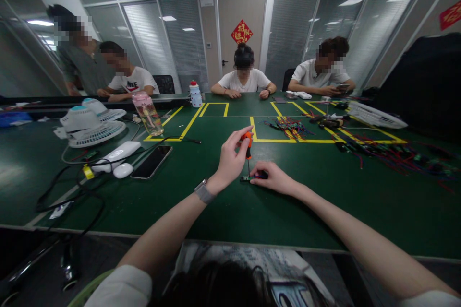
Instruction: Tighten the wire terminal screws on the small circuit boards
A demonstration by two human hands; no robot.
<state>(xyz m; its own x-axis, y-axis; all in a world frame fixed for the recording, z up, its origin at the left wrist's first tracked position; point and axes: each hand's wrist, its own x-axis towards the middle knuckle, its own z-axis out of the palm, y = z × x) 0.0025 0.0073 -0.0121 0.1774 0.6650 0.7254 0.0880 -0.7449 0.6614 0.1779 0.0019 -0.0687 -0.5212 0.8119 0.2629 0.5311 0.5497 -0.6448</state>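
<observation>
My left hand (233,154) grips the orange and black handle of a screwdriver (248,146), which stands nearly upright. Its thin shaft runs down to a small green circuit board (245,179) lying on the table. With fingers pinched together, my right hand (272,177) holds the board's right end, where a dark part and some wires show between the fingers. The exact spot where the tip meets the board is too small to make out.
Left of my hands lie a phone (151,161), a white mouse (123,170), black cables, a tilted bottle (147,114) and white fans (95,127). Wire bundles (288,126) and wired boards (389,156) spread to the right. Several people sit or stand across the green table (201,216).
</observation>
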